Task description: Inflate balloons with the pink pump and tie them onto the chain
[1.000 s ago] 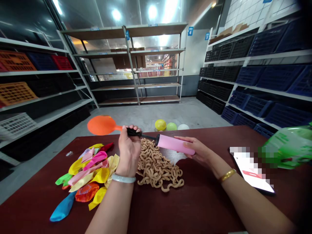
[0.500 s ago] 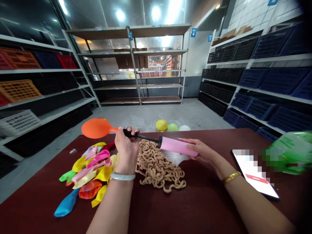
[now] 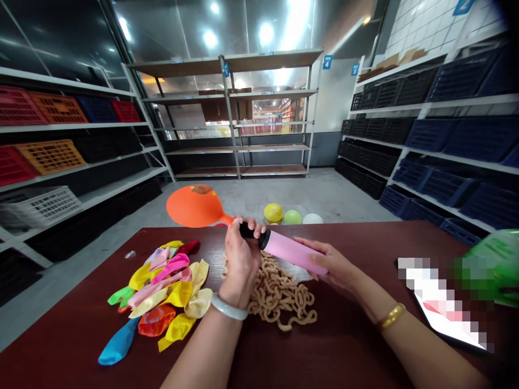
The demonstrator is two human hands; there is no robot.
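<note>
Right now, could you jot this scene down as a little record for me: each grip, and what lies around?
Left grip: around the black handle of a pink pump
Right grip: on the pump's pink barrel
Orange balloon: swollen, neck at the left grip
Table: dark red-brown
On its left: limp coloured balloons, loosely piled
Middle: heap of tan strands
Right: bright-screened device, green bag, both partly pixelated
Beyond: round things in yellow, light green, white
Background: shelves, crates
</note>
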